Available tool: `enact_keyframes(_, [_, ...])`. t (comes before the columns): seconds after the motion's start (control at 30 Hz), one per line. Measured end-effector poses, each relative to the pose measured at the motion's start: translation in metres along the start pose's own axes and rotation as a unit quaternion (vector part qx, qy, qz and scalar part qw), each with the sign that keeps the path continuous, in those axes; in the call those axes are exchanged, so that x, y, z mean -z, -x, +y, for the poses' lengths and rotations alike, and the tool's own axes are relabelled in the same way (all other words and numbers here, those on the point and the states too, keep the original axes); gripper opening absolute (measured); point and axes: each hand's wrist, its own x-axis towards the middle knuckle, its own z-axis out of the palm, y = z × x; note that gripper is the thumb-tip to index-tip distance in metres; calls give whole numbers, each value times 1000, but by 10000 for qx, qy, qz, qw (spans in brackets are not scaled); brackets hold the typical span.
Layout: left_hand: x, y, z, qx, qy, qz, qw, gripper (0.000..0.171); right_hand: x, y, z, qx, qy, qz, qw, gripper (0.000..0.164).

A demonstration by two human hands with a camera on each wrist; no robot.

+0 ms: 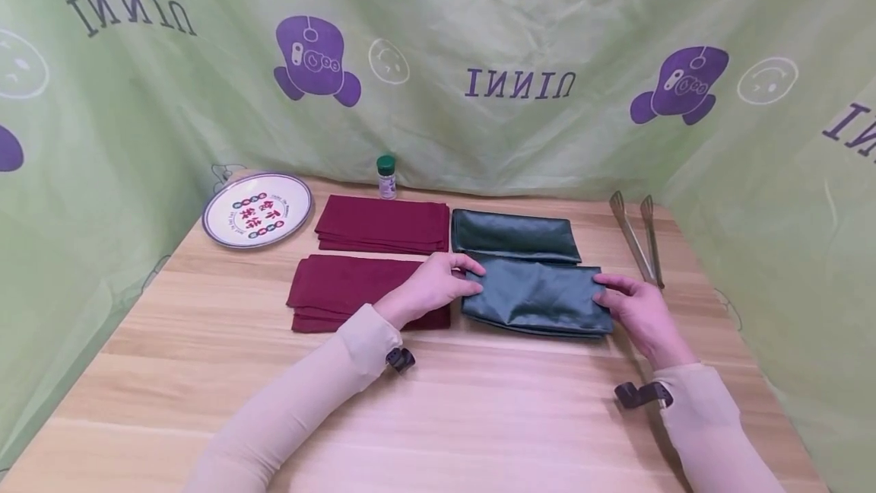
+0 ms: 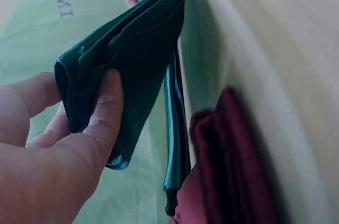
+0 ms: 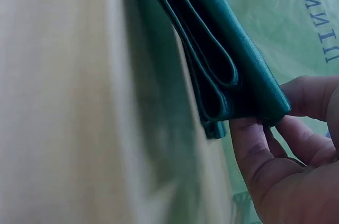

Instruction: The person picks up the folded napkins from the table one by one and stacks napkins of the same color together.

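A shiny dark green folded cloth (image 1: 537, 297) is stretched between my two hands near the middle right of the table. My left hand (image 1: 433, 286) pinches its left end, with the thumb on one face and fingers on the other in the left wrist view. At the right end, my right hand (image 1: 645, 318) holds the cloth by its edge between thumb and fingers. Several folded layers (image 3: 209, 70) show at that end in the right wrist view. Just behind lies a second green folded cloth (image 1: 516, 236), its front edge overlapped by the held one.
Two stacks of dark red folded cloth, a back one (image 1: 383, 223) and a front one (image 1: 342, 287), lie left of the green ones. My left hand overlaps the front stack. Further out are a plate (image 1: 217, 213), a green-capped shaker (image 1: 386, 177) and metal tongs (image 1: 639, 246).
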Motion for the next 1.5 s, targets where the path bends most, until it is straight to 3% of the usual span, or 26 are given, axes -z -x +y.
enact_keyframes(0.23, [12, -10, 2, -134, 176, 126, 9997, 26, -3, -12, -17, 300, 442, 124, 9985, 47])
enact_keyframes(0.47, [20, -20, 7, -192, 137, 405, 9989, 28, -7, -30, -25, 449, 358, 177, 9982, 47])
enact_keyframes(0.7, [25, -31, 9, -13, 277, 473, 9985, 29, -10, -44, -30, 493, 509, 353, 9969, 49])
enact_keyframes(0.83, [31, -42, 11, 15, 305, 636, 9975, 29, -13, -56, -35, 562, 440, 406, 9966, 47])
enact_keyframes(1.0, [37, -62, 14, -192, 57, 907, 9957, 29, -15, -71, -46, 675, 262, 498, 9961, 46])
enact_keyframes(1.27, [41, -83, 17, 133, -51, 1055, 9943, 27, -18, -91, -52, 630, 226, 600, 9960, 47])
enact_keyframes(1.5, [41, -90, 7, 282, -196, 1073, 9936, 29, -21, -105, -47, 617, 218, 753, 9950, 46])
